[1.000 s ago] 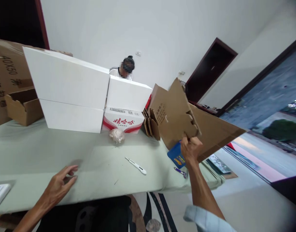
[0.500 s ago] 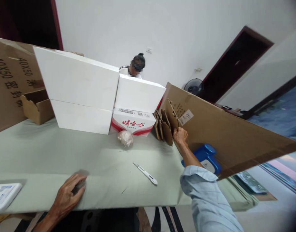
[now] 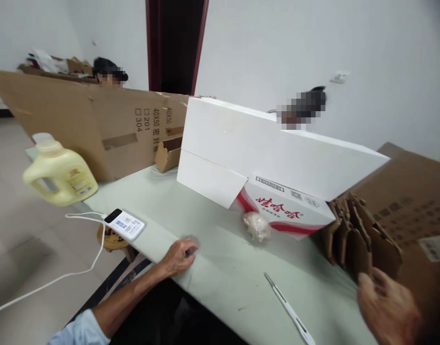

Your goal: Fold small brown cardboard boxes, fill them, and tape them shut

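My left hand [image 3: 180, 257] rests at the near edge of the green-covered table, fingers curled in. Whatever it may hold is hidden. At the lower right, my right hand [image 3: 390, 304] closes on the lower edge of a folded cardboard piece [image 3: 383, 247], one of several brown pieces standing in a row. A white craft knife [image 3: 288, 309] lies between my hands. Beyond it sits a crumpled ball of clear plastic [image 3: 256, 226], against a red and white printed carton [image 3: 282, 208].
White boxes [image 3: 263, 143] stand across the middle. Large cardboard sheets [image 3: 122, 124] wall both sides. A small open carton [image 3: 167, 155], a yellow jug [image 3: 62, 172] and a white device with a cable [image 3: 124, 224] are at left. Two people sit behind the boards.
The view has swung left, bringing the yellow jug and a second person into sight. My right hand stays at the cardboard pieces; my left still rests on the table with curled fingers.
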Motion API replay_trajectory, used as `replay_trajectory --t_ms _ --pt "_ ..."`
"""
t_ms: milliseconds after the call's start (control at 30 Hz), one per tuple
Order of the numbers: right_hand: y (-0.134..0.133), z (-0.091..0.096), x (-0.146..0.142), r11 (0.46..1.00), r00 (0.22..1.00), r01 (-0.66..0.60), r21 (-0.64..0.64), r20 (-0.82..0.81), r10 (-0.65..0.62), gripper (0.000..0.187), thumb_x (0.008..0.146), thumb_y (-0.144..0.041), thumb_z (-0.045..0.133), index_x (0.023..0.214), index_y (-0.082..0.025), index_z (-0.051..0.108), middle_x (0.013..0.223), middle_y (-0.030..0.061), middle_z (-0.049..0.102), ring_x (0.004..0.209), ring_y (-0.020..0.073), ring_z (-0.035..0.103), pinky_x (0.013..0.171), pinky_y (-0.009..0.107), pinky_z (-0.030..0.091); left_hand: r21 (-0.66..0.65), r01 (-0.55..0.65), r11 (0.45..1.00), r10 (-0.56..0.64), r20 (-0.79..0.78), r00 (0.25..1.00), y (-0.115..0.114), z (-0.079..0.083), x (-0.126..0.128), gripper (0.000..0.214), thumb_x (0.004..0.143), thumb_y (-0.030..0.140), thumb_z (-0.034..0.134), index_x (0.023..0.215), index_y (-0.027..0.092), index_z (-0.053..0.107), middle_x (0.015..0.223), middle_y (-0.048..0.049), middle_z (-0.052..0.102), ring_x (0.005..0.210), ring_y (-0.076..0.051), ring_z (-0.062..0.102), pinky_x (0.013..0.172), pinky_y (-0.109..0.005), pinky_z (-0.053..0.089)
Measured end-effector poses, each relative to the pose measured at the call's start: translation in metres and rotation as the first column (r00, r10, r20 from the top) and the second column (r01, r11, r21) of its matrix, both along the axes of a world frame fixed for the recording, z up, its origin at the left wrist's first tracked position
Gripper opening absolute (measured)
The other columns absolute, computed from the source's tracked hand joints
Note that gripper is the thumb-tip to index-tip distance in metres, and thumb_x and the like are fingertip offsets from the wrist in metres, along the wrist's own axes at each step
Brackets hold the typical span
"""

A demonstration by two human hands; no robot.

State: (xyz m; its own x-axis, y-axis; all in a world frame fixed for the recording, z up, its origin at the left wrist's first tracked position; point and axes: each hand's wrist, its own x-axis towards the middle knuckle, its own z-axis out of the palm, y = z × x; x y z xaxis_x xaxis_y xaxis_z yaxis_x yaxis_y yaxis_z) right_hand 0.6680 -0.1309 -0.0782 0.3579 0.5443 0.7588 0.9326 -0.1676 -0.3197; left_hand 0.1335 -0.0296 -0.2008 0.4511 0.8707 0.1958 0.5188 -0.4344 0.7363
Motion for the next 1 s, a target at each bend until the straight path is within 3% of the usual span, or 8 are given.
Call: replay_trajectory --t_ms 67,133,267,367,433,567,700,1000 --pt "-0.013 -0.028 -0.042 0.995 0.976 -0.098 0.015 -0.193 0.099 0.071 0.087 -0.087 0.057 0.115 -0.028 0.086 0.100 0.0255 0.075 0.072 0.0401 0.070 0.068 0.061 0.049 -0.019 -0.044 0.999 0.045 0.011 0.999 0.019 0.022 -0.005 0.021 0.110 0.040 0.068 0.120 0.022 0.074 0.123 -0.0086 0.076 0.100 -0.020 0.074 0.088 -0.037 0.066" --pt "-0.025 -0.055 -0.095 0.977 0.922 -0.212 0.012 -0.330 0.205 0.062 0.085 -0.083 0.064 0.116 -0.035 0.085 0.106 0.0216 0.078 0.071 0.0425 0.072 0.061 0.063 0.054 0.000 -0.151 0.989 0.151 0.035 0.988 0.048 0.051 -0.016 0.025 0.110 0.041 0.067 0.128 0.024 0.073 0.134 -0.0110 0.073 0.109 -0.022 0.073 0.094 -0.042 0.066" --pt "-0.053 -0.104 -0.188 0.917 0.869 -0.396 0.038 -0.307 0.388 0.032 0.090 -0.063 0.071 0.116 -0.052 0.084 0.107 0.0099 0.083 0.078 0.0425 0.079 0.056 0.058 0.065 0.080 -0.426 0.901 0.419 0.093 0.903 0.122 0.112 -0.048 0.036 0.115 0.040 0.057 0.139 0.016 0.068 0.138 -0.0106 0.069 0.123 -0.029 0.071 0.102 -0.049 0.063" --pt "-0.071 -0.134 -0.220 0.862 0.852 -0.501 -0.079 -0.221 0.475 0.031 0.101 -0.042 0.068 0.127 -0.036 0.083 0.116 0.0113 0.083 0.088 0.0338 0.083 0.068 0.044 0.072 0.113 -0.601 0.791 0.594 0.088 0.799 0.177 0.147 -0.068 0.039 0.115 0.040 0.055 0.144 0.016 0.066 0.146 -0.0118 0.065 0.130 -0.031 0.068 0.107 -0.052 0.061" --pt "-0.079 -0.151 -0.228 0.848 0.854 -0.517 -0.112 -0.137 0.503 0.030 0.105 -0.032 0.065 0.129 -0.025 0.081 0.117 0.0139 0.082 0.097 0.0309 0.084 0.080 0.039 0.072 0.109 -0.673 0.732 0.672 0.054 0.739 0.207 0.162 -0.077 0.049 0.106 0.039 0.072 0.150 0.020 0.061 0.155 -0.0141 0.060 0.134 -0.033 0.065 0.110 -0.057 0.058" --pt "-0.083 -0.169 -0.234 0.874 0.874 -0.482 -0.066 0.035 0.485 0.026 0.106 -0.025 0.065 0.127 -0.023 0.081 0.111 0.0132 0.084 0.096 0.0307 0.083 0.085 0.043 0.071 0.085 -0.693 0.716 0.698 -0.063 0.713 0.255 0.174 -0.086 0.075 0.095 0.031 0.083 0.162 0.023 0.051 0.168 -0.0225 0.042 0.143 -0.044 0.056 0.117 -0.061 0.047" --pt "-0.080 -0.170 -0.240 0.881 0.882 -0.468 -0.070 0.035 0.471 0.030 0.105 -0.023 0.066 0.131 -0.026 0.080 0.107 0.0123 0.083 0.092 0.0309 0.082 0.081 0.044 0.071 0.108 -0.679 0.727 0.686 -0.171 0.707 0.284 0.172 -0.091 0.058 0.098 0.035 0.080 0.151 0.022 0.061 0.160 -0.0186 0.051 0.141 -0.040 0.057 0.117 -0.061 0.047" --pt "-0.081 -0.174 -0.242 0.889 0.890 -0.451 -0.077 0.026 0.454 0.030 0.105 -0.023 0.066 0.132 -0.024 0.079 0.109 0.0130 0.081 0.096 0.0302 0.080 0.085 0.045 0.069 0.238 -0.646 0.725 0.689 -0.272 0.672 0.289 0.167 -0.111 0.041 0.106 0.039 0.073 0.141 0.018 0.067 0.146 -0.0130 0.066 0.127 -0.031 0.069 0.107 -0.054 0.061"
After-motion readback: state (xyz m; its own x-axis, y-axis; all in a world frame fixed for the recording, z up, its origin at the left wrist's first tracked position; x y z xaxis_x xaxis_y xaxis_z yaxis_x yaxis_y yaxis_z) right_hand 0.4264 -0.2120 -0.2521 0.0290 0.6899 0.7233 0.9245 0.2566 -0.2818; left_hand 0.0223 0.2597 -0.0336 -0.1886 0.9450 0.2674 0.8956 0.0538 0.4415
